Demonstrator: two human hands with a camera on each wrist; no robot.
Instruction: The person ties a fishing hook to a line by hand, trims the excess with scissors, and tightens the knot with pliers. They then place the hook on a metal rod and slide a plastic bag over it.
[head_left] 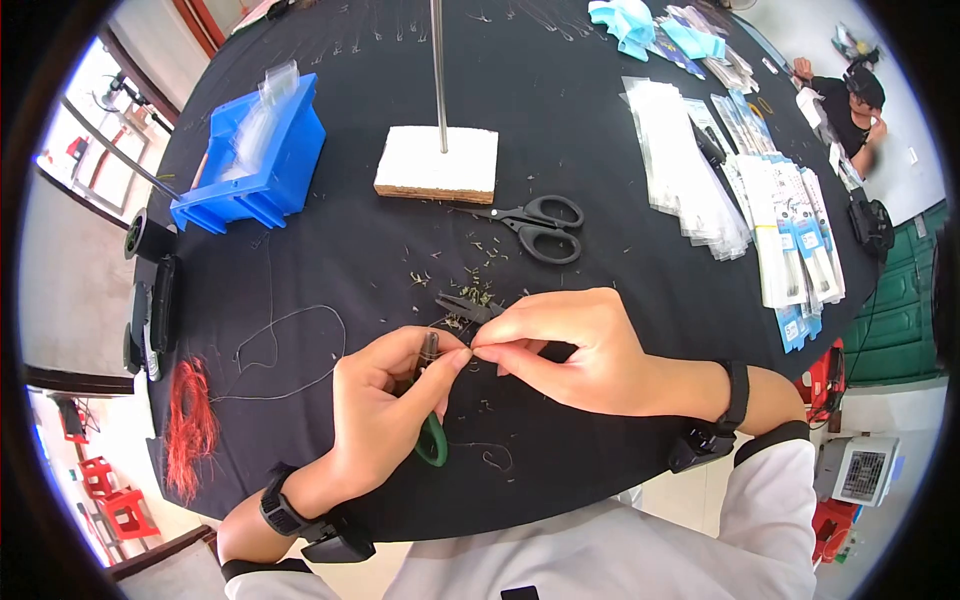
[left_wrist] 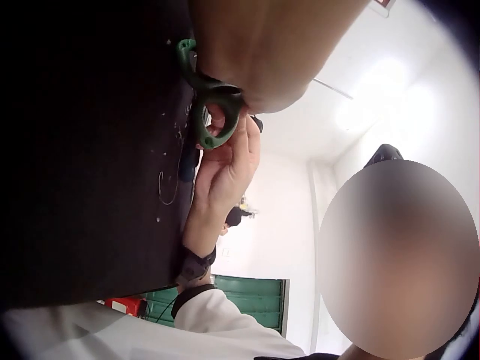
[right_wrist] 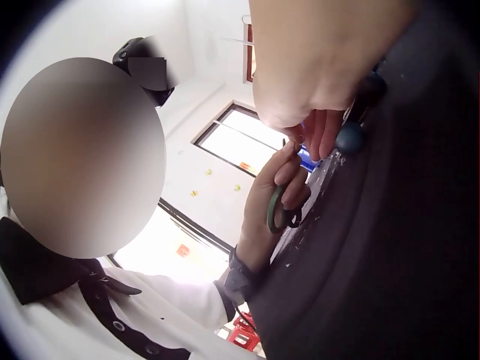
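Observation:
My left hand (head_left: pixel 385 395) holds green-handled scissors (head_left: pixel 432 445) in its curled fingers, with their blades mostly hidden; a green loop (left_wrist: pixel 209 140) shows below the palm in the left wrist view. Its thumb and index finger meet the fingertips of my right hand (head_left: pixel 575 345). Both pinch something tiny and thin between them, and I cannot tell what it is. Dark-jawed pliers (head_left: pixel 466 308) lie on the black cloth just beyond the fingertips, partly covered by the right hand. Greenish clippings (head_left: pixel 480 297) are scattered around their jaws.
Black scissors (head_left: pixel 545 230) lie beyond the hands by a white block (head_left: pixel 437 165) bearing a metal rod. A blue bin (head_left: pixel 270 190) stands left, near red threads (head_left: pixel 190 430) and a looped thin line (head_left: pixel 343 335). Packets (head_left: pixel 690 170) cover the right side; another person (head_left: pixel 850 110) sits beyond.

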